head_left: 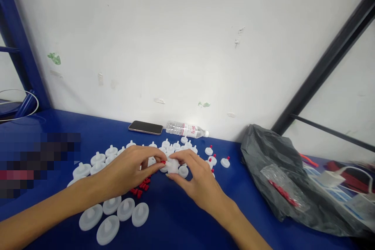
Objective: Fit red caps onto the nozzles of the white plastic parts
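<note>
Pinched in my left hand [131, 166] is a small red cap [163, 161], of which only a bit shows. My right hand [195, 172] grips a white plastic disc with a stem [172, 165], its stem side meeting the red cap. Whether the cap sits on the stem I cannot tell. Below my left hand lies a pile of loose red caps [140, 192], partly covered by the hand. Many similar white discs [108, 229] lie around, stems up, in front of and behind my left arm. Right of my right hand, several discs carry red caps [225, 162].
Along the wall lie a phone [145, 127] and a clear plastic bottle [187, 129] on its side. A dark grey plastic bag [263, 156] covers the right, with a clear bag of red pieces [283, 192] on it. A white power plug [331, 178] is at far right.
</note>
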A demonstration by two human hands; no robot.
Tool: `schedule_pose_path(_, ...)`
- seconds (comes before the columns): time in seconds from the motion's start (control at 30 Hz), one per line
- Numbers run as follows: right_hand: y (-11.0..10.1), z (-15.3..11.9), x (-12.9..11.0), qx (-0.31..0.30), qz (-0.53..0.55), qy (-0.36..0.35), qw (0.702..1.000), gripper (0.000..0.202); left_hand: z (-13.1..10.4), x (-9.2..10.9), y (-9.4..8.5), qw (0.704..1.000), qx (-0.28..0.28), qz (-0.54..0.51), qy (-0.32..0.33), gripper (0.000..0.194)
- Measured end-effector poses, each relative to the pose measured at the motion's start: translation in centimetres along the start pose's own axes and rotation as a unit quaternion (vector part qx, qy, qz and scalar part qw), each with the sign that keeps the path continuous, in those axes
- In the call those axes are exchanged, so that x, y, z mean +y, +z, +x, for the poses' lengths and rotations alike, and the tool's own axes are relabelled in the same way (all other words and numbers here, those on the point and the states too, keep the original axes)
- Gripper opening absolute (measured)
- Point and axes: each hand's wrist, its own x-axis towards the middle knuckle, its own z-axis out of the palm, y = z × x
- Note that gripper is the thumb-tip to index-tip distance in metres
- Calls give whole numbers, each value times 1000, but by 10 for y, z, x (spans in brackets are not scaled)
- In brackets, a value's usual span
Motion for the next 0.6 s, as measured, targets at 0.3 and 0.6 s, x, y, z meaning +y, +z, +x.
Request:
schedule_pose_path(0.3, 1, -1, -2, 48, -20, -70, 996, 40, -2, 0, 1, 988, -2, 105, 110, 37)
schedule_pose_path(0.6, 7, -4, -4, 19, -102, -136, 985, 57, -8, -4, 3, 973, 6, 149, 179, 34)
